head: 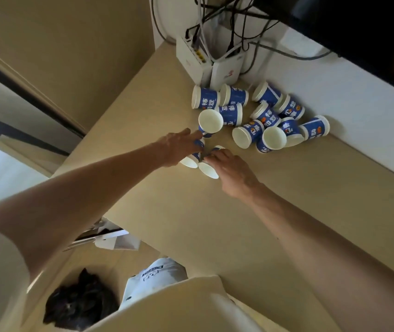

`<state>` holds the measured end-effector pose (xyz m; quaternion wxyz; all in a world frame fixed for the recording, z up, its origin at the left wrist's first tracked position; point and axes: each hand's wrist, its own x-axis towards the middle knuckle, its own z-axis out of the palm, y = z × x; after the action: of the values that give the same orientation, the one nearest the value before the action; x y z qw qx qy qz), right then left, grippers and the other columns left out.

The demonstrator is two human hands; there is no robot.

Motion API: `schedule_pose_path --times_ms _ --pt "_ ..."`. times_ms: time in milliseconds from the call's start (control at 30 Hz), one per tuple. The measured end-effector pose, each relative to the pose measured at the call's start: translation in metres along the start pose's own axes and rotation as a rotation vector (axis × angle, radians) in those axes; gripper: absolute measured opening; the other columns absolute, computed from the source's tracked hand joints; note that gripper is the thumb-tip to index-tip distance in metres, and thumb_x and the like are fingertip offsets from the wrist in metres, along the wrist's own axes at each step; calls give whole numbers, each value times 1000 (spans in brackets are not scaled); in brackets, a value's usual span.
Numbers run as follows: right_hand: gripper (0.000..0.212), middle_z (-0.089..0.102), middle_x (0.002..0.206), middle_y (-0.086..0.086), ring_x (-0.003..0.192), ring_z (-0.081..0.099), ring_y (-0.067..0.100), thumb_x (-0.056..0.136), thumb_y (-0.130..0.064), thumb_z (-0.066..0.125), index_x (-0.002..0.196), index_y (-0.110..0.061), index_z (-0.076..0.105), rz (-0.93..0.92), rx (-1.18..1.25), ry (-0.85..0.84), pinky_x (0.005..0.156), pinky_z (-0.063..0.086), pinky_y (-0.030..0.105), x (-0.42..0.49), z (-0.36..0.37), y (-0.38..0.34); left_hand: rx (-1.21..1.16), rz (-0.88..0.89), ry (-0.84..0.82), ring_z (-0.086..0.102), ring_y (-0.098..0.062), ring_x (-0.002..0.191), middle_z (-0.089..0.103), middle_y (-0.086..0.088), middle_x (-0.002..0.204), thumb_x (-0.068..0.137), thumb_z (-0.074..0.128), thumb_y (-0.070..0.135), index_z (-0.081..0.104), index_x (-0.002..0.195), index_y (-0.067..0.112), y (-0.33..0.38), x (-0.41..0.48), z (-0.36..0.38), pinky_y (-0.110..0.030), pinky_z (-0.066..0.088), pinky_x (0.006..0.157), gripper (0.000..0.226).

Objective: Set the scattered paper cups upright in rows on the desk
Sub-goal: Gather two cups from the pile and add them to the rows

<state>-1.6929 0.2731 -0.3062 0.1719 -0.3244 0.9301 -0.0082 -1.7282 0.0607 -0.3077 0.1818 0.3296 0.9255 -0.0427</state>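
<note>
Several blue-and-white paper cups [266, 116] lie scattered on their sides on the beige desk [239, 224], close to the white wall. One cup [210, 122] shows its open mouth just beyond my left hand. My left hand [179, 147] grips a cup [190, 161] whose white rim points toward me. My right hand [229, 168] lies over a second cup [208, 170] right beside it, fingers wrapped around its side. The two held cups touch or nearly touch; their blue bodies are mostly hidden by my fingers.
White router boxes [198, 63] with tangled cables stand at the desk's far corner. A dark monitor [359, 32] hangs at upper right. Below the desk's left edge are a white bag [153, 279], a dark furry shape [78, 305] and papers [109, 238].
</note>
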Motion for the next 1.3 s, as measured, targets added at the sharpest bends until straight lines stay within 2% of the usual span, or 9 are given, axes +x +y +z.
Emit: schedule_pose_path --times_ms 167,300,467,600,733,867,933,1100,1300 --pt "62 51 125 3 116 47 26 77 -5 72 132 -24 51 38 -120 -15 86 46 38 7 4 4 60 26 -19 45 -25 121 31 -9 146 89 62 12 41 144 32 -5 4 10 -38 54 88 62" --pt "54 50 122 4 114 47 28 77 -13 74 126 -26 57 59 -111 -67 85 43 40 6 8 14 90 29 12 45 -25 119 39 -7 135 86 68 38 49 138 30 -3 6 19 -36 49 89 56" --pt "55 52 120 -3 115 46 24 74 -29 79 123 -27 56 166 -81 -73 87 39 36 -10 27 23 -154 -90 69 49 -22 108 54 1 114 72 73 50 62 118 27 7 2 39 -34 45 80 52" --pt "63 58 117 -1 109 53 27 66 -31 83 123 -22 57 433 178 116 84 41 39 -44 39 32 -567 -280 241 53 -28 97 62 -3 102 60 86 41 67 114 21 19 -4 46 -35 46 80 61" --pt "64 62 116 4 108 55 28 65 -19 85 123 -12 57 713 661 375 90 47 42 -82 43 31 -829 -398 428 58 -31 99 68 -10 107 58 92 26 65 115 8 57 -6 40 -23 35 78 66" --pt "60 66 111 -6 94 62 3 68 -17 87 120 -23 57 834 1010 588 79 46 13 -129 37 24 -926 -353 559 60 -21 93 70 -5 111 60 93 23 62 121 5 109 -11 22 -23 39 82 70" --pt "58 66 109 -11 94 60 -3 70 -17 88 118 -26 57 869 1096 680 75 42 6 -155 37 20 -954 -331 574 57 -17 90 70 -4 111 61 93 24 62 123 6 135 -14 11 -26 42 81 72" --pt "57 65 101 -28 93 62 -4 70 -17 89 112 -37 56 921 1200 863 71 43 5 -231 43 18 -1025 -265 560 56 -17 95 66 1 110 62 92 24 61 124 11 209 -21 -17 -31 48 80 70" --pt "54 67 103 -24 96 63 -1 69 -25 89 111 -40 58 950 1230 1051 72 44 6 -343 60 21 -1085 -154 529 59 -23 99 67 1 109 64 91 18 61 125 12 323 -24 -42 -37 52 82 68"
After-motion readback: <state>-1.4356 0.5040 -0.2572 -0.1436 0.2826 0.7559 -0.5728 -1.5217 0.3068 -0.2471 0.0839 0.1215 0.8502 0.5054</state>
